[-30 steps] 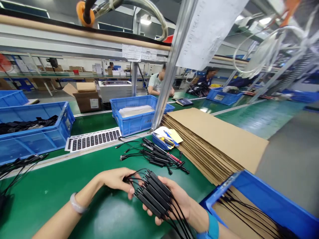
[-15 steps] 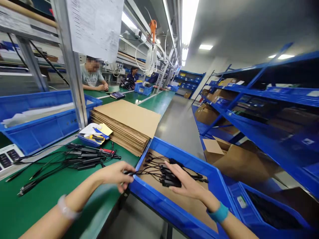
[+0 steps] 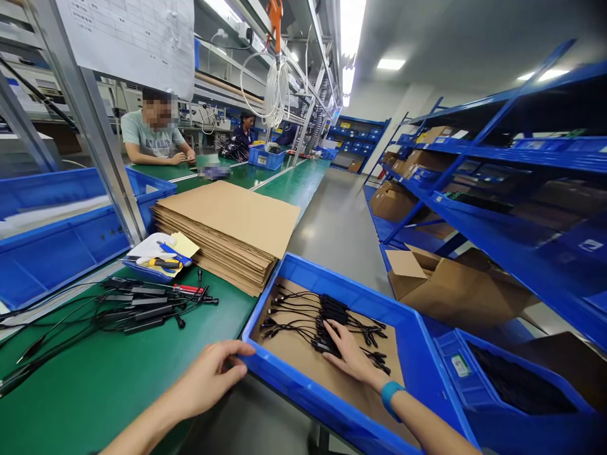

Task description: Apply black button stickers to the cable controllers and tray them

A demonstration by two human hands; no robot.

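Observation:
Inside the blue bin [image 3: 303, 374], black cables with small box-shaped modules [image 3: 333, 308] lie in a row on a cardboard sheet [image 3: 294, 354]. My right hand [image 3: 349, 355] rests on the nearest modules, its fingers stretched out and the thumb apart. Beside the bin's left corner is my left hand [image 3: 215, 374]; nothing is in it, and thumb and fingers are spread. More black cables with modules [image 3: 149, 306] are bunched on the green bench [image 3: 142, 373] to the left. Near them lies a red-handled tool [image 3: 187, 289].
A stack of cardboard sheets [image 3: 227, 218] sits behind the bin. A small tray of tools [image 3: 159, 258] is left of it. Large blue bins [image 3: 61, 253] line the bench's left side. Blue shelving [image 3: 474, 177] and an open carton [image 3: 455, 284] are at right. A co-worker [image 3: 154, 136] sits across the bench.
My left hand has let go of the cable ends at the bin's edge and drawn back left. The cable ends now lie in the bin. My right hand remains on the modules.

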